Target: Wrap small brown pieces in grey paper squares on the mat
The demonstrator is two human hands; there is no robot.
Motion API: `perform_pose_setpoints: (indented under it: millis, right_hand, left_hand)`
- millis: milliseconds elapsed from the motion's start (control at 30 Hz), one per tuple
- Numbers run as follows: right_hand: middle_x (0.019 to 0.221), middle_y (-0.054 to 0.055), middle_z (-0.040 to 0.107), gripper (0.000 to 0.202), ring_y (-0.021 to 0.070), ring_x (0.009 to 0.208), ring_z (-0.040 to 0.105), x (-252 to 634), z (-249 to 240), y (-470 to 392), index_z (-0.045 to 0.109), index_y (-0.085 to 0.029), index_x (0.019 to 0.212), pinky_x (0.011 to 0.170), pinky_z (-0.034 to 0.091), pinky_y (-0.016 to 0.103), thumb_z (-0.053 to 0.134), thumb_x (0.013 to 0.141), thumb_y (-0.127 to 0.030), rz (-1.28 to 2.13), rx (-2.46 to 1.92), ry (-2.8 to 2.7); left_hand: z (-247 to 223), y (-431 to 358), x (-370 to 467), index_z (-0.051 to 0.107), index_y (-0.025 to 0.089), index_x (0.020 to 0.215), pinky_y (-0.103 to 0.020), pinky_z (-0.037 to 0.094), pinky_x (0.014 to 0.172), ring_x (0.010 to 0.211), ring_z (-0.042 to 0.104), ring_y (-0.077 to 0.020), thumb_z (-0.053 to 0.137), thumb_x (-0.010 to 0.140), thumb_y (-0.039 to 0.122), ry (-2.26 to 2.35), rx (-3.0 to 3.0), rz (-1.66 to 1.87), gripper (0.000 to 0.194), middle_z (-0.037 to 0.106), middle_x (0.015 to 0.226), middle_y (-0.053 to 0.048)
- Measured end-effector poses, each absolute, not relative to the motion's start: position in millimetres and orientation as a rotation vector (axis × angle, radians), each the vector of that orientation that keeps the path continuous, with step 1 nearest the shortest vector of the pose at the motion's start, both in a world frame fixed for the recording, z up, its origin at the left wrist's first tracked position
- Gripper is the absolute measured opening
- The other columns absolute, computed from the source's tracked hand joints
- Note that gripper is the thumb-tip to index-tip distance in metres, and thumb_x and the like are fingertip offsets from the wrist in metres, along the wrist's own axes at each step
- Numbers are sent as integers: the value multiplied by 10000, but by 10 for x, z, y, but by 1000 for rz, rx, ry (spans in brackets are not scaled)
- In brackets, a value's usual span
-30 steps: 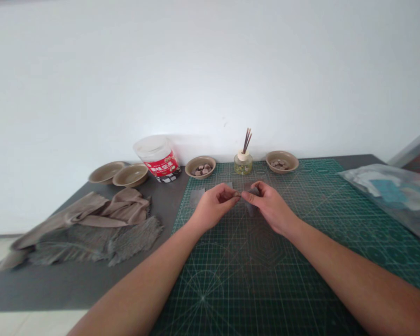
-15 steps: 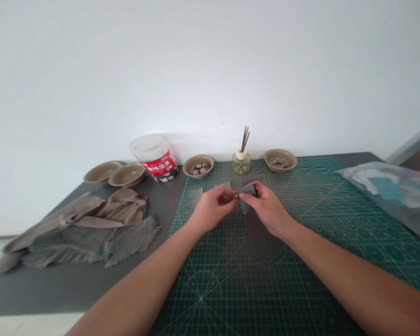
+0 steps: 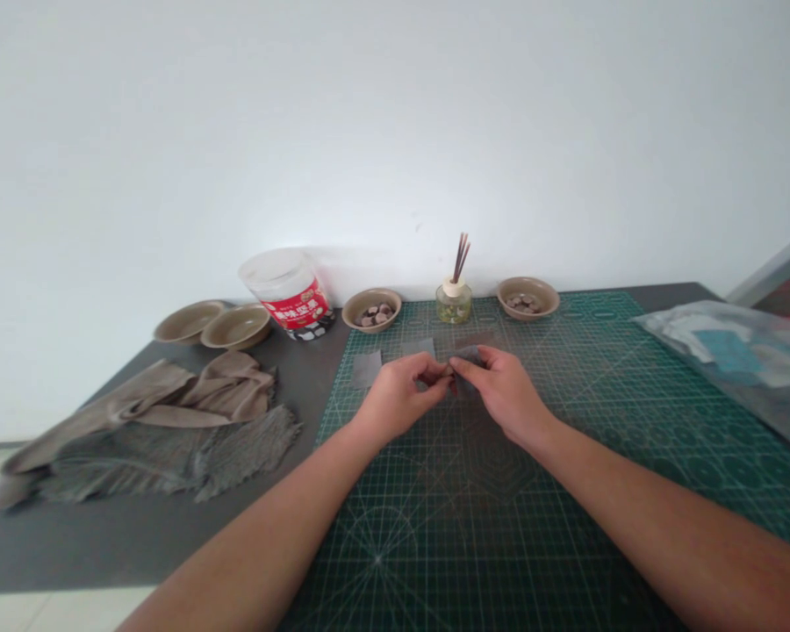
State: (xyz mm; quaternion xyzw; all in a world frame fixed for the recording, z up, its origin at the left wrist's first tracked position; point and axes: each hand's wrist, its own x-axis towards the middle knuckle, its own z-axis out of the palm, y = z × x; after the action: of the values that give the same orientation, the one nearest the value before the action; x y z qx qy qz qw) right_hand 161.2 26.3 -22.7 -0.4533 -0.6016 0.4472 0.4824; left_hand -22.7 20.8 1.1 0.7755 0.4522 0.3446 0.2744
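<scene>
Above the cutting mat (image 3: 566, 509), both hands meet fingertip to fingertip at a small grey piece of thin sheet (image 3: 466, 383), fabric or paper. My right hand (image 3: 510, 386) grips it between thumb and fingers, and the sheet looks bent. With thumb and fingers pinched, my left hand (image 3: 398, 393) is at the left edge of the sheet; what sits between its fingertips is too small and covered to name. Behind my left hand, a grey square (image 3: 367, 369) and a second grey square (image 3: 420, 348) lie flat on the mat.
Along the wall stand a bowl (image 3: 372, 329) and another bowl (image 3: 528, 316) with small brownish pieces, a reed diffuser (image 3: 454, 305), a red-labelled jar (image 3: 290, 303) and two more bowls. Crumpled cloth (image 3: 230, 386) lies left; a plastic bag (image 3: 764, 360) lies right.
The grey sheet has been folded or turned, so less of it shows below my right fingers. My left hand has shifted slightly down, uncovering more of the second square.
</scene>
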Motion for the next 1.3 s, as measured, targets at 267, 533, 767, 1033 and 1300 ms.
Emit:
perform_pose_setpoints:
  millis: [267,533,767,1033,1300]
  right_hand:
    - [852,45,746,237,212,745,663,1611,-187,237,715,-195,894,703,513,342,671,875,-427,1144,-1073,-1421]
    - [818,45,729,235,221,757,660,1588,-206,248,700,-194,865,712,501,349,656,880,-424,1035,-1155,-1456]
    - [827,61,736,233,221,747,652,1590,-194,241,708,-188,867,692,491,336,652,872,-414,1002,-1180,-1462]
    - [811,46,723,238,210,742,645,1602,-202,236,684,-187,862,691,484,327,637,890,-418,990,-1174,-1490]
    - [791,34,712,201,198,723,637,1589,-193,247,663,-194,840,669,470,311,635,893,-386,947,-1169,-1498]
  left_hand:
    - [28,174,-186,660,187,769,-261,469,671,694,639,-148,633,866,253,1280,2115,976,121,716,768,-9]
    - [0,179,-179,655,181,782,-249,450,633,682,629,-145,627,880,284,1306,2094,971,145,704,749,-5]
    - [-5,172,-185,655,181,809,-248,455,639,693,635,-144,601,898,272,1298,2137,954,137,703,763,-7]
    - [-20,162,-176,648,185,816,-250,462,646,690,637,-143,612,897,263,1290,2175,951,118,697,760,-3]
    - [-23,156,-166,651,187,832,-250,473,657,712,648,-146,618,893,257,1302,2169,975,98,703,779,-6]
